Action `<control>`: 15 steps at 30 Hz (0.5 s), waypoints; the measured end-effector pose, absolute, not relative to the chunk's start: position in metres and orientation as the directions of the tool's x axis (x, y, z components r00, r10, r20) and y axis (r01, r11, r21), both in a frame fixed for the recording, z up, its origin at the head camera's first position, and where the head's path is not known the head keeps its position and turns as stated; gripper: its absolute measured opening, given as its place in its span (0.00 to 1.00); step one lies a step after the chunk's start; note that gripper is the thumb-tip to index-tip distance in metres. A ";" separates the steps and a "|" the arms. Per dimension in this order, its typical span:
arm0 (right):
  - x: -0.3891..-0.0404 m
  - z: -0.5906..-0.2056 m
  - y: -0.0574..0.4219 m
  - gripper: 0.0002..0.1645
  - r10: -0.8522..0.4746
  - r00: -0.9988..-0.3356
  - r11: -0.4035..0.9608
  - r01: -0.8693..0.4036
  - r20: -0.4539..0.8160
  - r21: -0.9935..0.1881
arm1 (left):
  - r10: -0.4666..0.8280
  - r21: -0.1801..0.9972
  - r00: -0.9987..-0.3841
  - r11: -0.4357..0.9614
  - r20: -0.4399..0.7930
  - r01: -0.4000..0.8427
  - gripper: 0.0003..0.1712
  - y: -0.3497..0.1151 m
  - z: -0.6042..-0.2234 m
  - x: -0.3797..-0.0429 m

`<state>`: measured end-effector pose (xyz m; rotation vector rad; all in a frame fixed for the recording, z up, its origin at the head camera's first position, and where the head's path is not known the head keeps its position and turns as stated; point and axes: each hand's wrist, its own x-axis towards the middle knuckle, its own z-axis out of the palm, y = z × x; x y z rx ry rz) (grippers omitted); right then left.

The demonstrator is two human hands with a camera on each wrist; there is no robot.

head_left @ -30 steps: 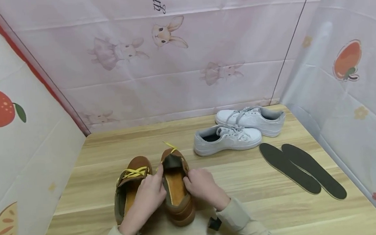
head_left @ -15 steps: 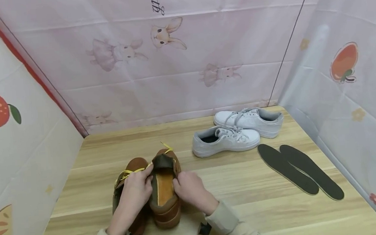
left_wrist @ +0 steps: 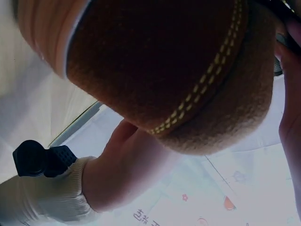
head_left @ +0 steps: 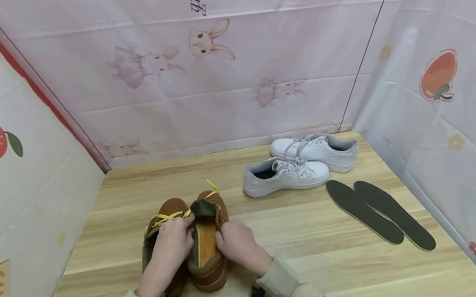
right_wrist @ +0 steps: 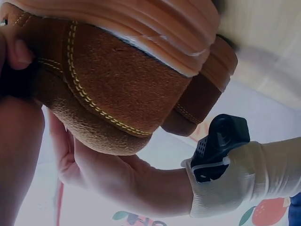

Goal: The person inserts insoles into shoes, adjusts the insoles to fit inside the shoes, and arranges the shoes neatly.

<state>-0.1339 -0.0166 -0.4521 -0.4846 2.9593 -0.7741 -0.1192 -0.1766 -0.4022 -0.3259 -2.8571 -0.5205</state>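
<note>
A brown suede shoe (head_left: 209, 277) with yellow laces stands in the head view, its toe pointing to the back wall. Its tongue is folded up, and an orange-tan insole (head_left: 208, 241) shows inside. My left hand (head_left: 172, 241) pinches the left edge of its opening near the laces. On the opposite edge, my right hand (head_left: 237, 241) grips the collar between thumb and curled fingers. Close on the left stands the matching brown shoe (head_left: 173, 207), laced in yellow and partly hidden under my left hand. The right wrist view shows the stitched heel (right_wrist: 117, 84) from low down.
Two white sneakers (head_left: 286, 177) sit at the back right of the wooden table (head_left: 300, 226). Two dark insoles (head_left: 364, 213) lie overlapping at the right. Printed cloth walls (head_left: 236, 117) enclose the back and sides.
The held brown shoe has shifted left, closer to its mate, with both hands moving along. My left index finger, earlier stretched along the opening, is now bent at its edge.
</note>
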 end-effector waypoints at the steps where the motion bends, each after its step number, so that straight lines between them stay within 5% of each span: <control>1: -0.134 -0.452 -0.017 0.23 -0.312 -0.950 0.828 -0.284 0.024 -0.483 | 0.180 0.315 -0.952 0.914 0.249 0.255 0.16 -0.176 -0.402 -0.119; 15: -0.136 -0.454 -0.016 0.24 -0.326 -0.945 0.830 -0.272 -0.027 -0.487 | 0.223 0.201 -0.940 0.939 0.258 0.278 0.12 -0.169 -0.404 -0.117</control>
